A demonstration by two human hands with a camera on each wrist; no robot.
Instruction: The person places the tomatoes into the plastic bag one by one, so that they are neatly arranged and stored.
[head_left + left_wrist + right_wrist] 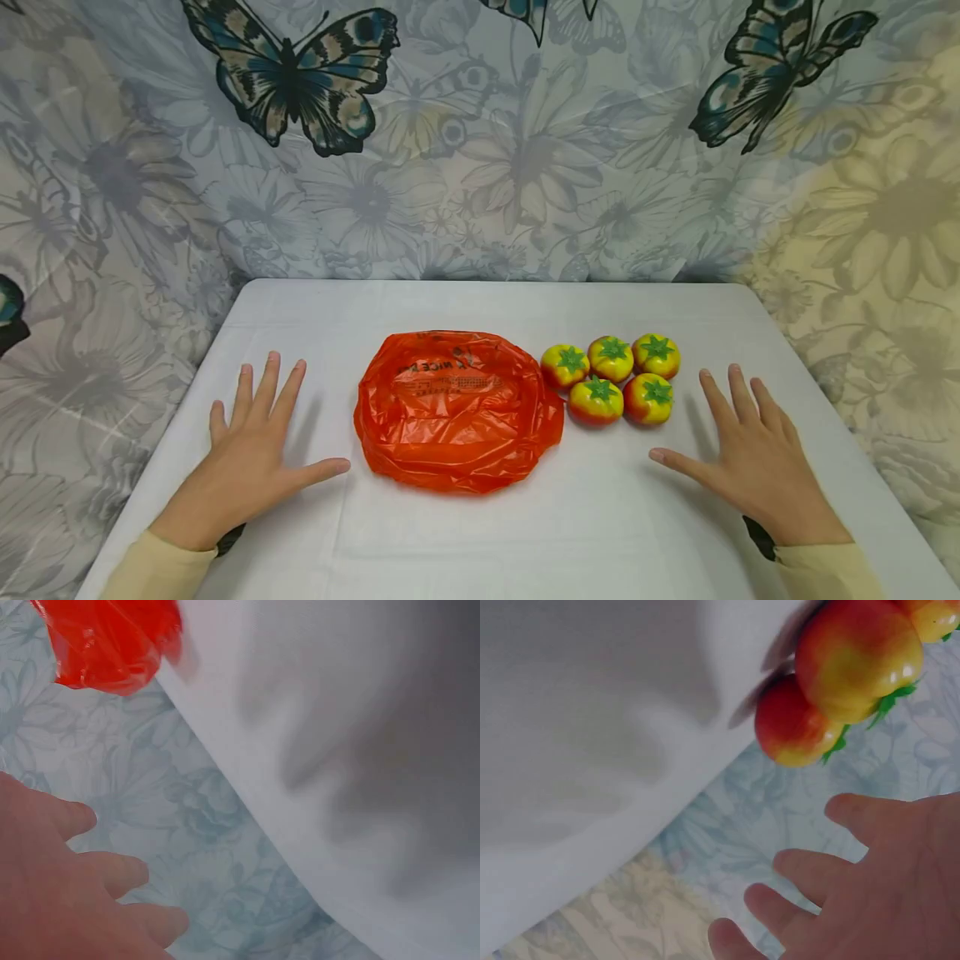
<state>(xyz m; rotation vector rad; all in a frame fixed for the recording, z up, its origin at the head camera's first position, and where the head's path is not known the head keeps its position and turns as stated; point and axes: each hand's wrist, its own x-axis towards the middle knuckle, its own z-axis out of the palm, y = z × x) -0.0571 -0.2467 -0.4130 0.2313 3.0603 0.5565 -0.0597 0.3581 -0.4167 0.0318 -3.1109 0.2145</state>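
Red plastic bag (457,412): lies flat and crumpled near the middle of the table (480,550). Printing is present on its upper face; the word "NICE" seems legible, while the rest of that line and the smaller print are beyond reading from here. Five red-and-yellow tomatoes (611,365) sit just right of it, three behind and two in front; whether the nearest touch the bag cannot be told. No label noted on them.

Left hand (251,454): fingers spread, holding nothing, beside the bag. Right hand (761,462): likewise spread and unladen, near the tomatoes.

Assessment: a ready stance, with handling not begun. The next move would call for a hand to reach inward and close on bag or tomato. Beyond the table hangs a butterfly-patterned cloth (525,225).
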